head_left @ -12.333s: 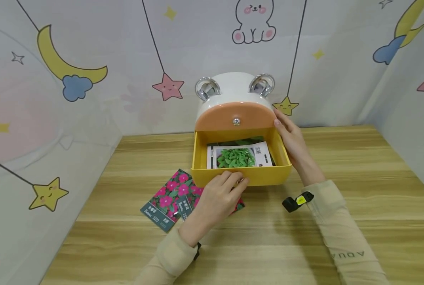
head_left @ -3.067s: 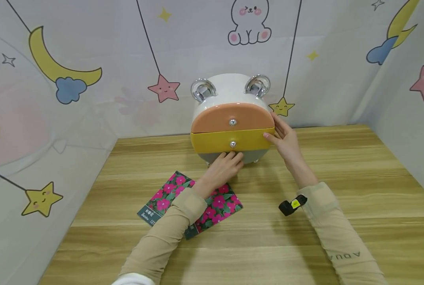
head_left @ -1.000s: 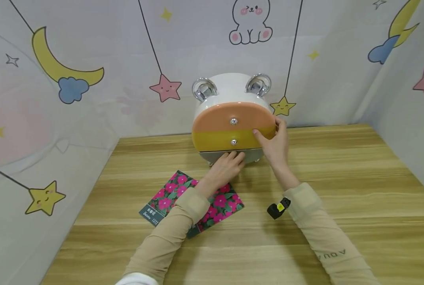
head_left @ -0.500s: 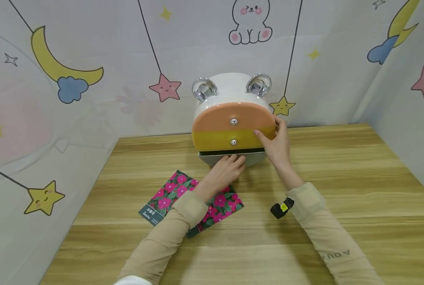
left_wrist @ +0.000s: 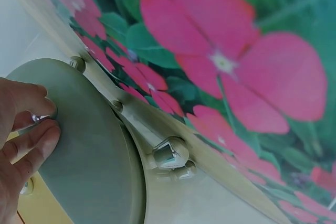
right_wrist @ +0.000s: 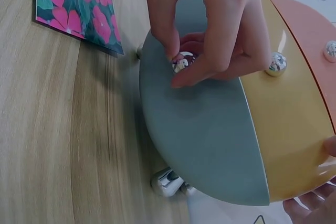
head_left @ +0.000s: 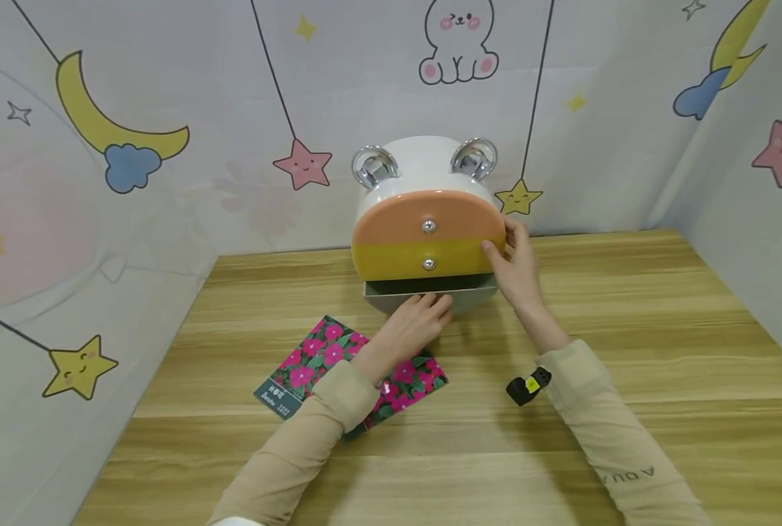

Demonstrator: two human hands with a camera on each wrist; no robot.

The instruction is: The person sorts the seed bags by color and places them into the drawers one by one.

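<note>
A small drawer cabinet [head_left: 426, 162] with a white shell and silver ears stands at the back of the table. My left hand [head_left: 412, 326] pinches the round silver knob [right_wrist: 182, 62] of its grey-green bottom drawer [head_left: 476, 298], which is pulled partly out. A dark gap shows above that drawer's front; I cannot tell what lies inside. My right hand [head_left: 518, 272] grips the cabinet's right side, thumb on the yellow middle drawer [head_left: 391, 261]. The orange top drawer [head_left: 391, 221] and the yellow one are closed.
Two flower-printed seed packets, a left packet [head_left: 301, 365] and a right packet [head_left: 409, 376], lie on the wooden table [head_left: 627, 329] under and beside my left forearm. A printed cloth wall [head_left: 246, 109] rises close behind the cabinet.
The yellow drawer, open with packets inside in the oldest frame, was pushed in. Since then my left hand has gone to the bottom drawer and drawn it out toward me; my right hand moved to the cabinet's side.
</note>
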